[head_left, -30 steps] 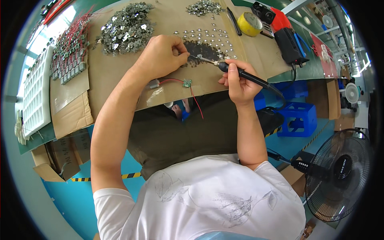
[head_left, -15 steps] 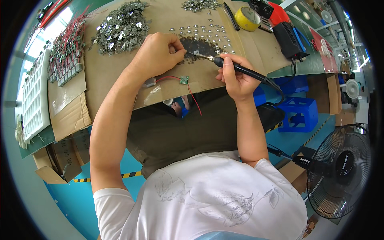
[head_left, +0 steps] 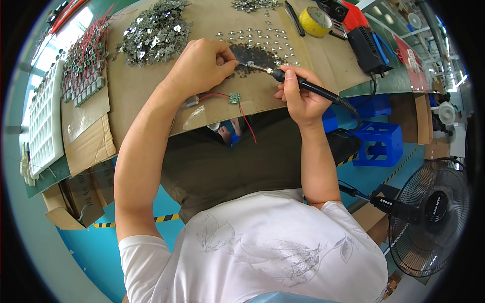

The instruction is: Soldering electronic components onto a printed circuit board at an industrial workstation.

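hands (head_left: 204,65) and soldering iron (head_left: 318,90) sit near the cardboard edge (head_left: 268,107)

One wide fisheye view looks steeply down from the wearer's head, facing forward over the worktop (head_left: 132,101) across the upper half. The white shirt (head_left: 252,242) looms nearest, lower centre; the left fingers (head_left: 230,67) and right fingers (head_left: 291,88) lie farther off, upper middle. The frame's corners darken.

Circuit board (head_left: 234,98) left of soldering iron (head_left: 321,91) — tape roll (head_left: 310,22) behind.
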Available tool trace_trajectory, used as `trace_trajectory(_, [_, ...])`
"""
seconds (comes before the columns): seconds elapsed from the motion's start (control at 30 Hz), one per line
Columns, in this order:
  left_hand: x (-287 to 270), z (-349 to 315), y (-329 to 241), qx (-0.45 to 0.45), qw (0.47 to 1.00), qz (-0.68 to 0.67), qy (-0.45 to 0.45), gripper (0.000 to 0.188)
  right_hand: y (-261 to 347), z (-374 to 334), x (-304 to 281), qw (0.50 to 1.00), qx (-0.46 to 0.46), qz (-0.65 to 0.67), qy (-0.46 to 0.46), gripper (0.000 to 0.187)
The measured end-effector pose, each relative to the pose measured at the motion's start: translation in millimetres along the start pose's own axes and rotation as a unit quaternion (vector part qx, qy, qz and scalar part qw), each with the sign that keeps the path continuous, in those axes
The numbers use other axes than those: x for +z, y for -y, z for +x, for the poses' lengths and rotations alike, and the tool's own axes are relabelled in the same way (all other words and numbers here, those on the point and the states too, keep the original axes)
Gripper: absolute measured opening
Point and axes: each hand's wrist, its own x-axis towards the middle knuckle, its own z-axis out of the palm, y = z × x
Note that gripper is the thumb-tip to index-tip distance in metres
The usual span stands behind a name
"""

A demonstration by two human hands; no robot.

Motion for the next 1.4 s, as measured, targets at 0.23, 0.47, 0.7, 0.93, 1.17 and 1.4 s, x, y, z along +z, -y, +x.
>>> trace_trajectory(0.23, [0, 0, -1, -0.002, 1.000, 0.008, 0.000, 0.018, -1, 0, -1, 1.000, -0.006, 0.000, 0.007, 0.009])
trace_trajectory(0.47, [0, 0, -2, 0.002, 1.000, 0.008, 0.005, 0.018, 1, 1, -1, 1.000, -0.007, -0.007, 0.006, 0.008])
trace_trajectory(0.7, [0, 0, -5, 0.002, 1.000, 0.008, 0.007, 0.018, 2, 0, 0, 1.000, -0.006, -0.002, 0.001, 0.007])
trace_trajectory(0.93, [1, 2, -7, -0.005, 1.000, 0.019, 0.017, 0.019, 1, 1, 0, 1.000, -0.003, -0.007, 0.000, 0.007])
trace_trajectory(1.17, [0, 2, -1, 0.028, 0.999, 0.003, -0.016, 0.017, -2, 0, 1, 1.000, -0.002, 0.008, -0.007, 0.008])
trace_trajectory(1.4, [-14, -1, -14, -0.084, 0.985, -0.151, -0.025, 0.015, 4, -1, -1, 0.998, 0.024, 0.043, -0.024, 0.014])
